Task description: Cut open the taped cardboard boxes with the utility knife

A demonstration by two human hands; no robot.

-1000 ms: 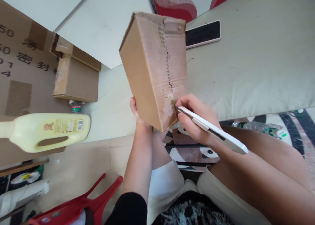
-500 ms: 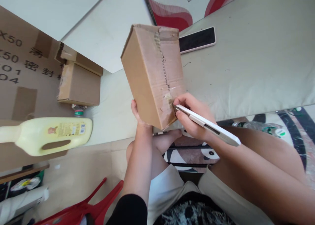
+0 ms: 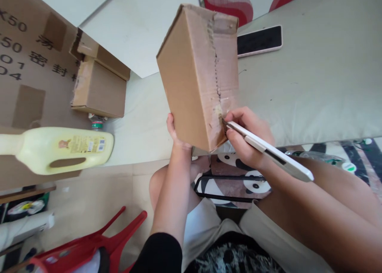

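Running from the left edge, a large printed carton (image 3: 26,66) lies flat with dark characters on it, and a pale yellow jug (image 3: 59,149) with a moulded handle rests on its side across it; below that sit a red plastic chair (image 3: 98,245) and pale floor tiles (image 3: 98,193); further in, a small brown box (image 3: 100,90) with a torn flap stands against a white panel (image 3: 140,22); near the middle, the left hand (image 3: 176,133) grips the lower end of the cardboard box (image 3: 197,74), thumb on the near side face and the other fingers hidden behind, holding it tilted upright in the air over the person's lap; a taped seam runs down its front face; just right of that seam's lower end, the right hand (image 3: 249,139) is clenched round a white utility knife (image 3: 268,151), whose tip touches the box close to its bottom corner; beyond lies a broad grey-green surface (image 3: 322,86) with a dark phone (image 3: 259,41) flat on it near the far edge; a panda-patterned mat (image 3: 235,181) shows beneath the knees.
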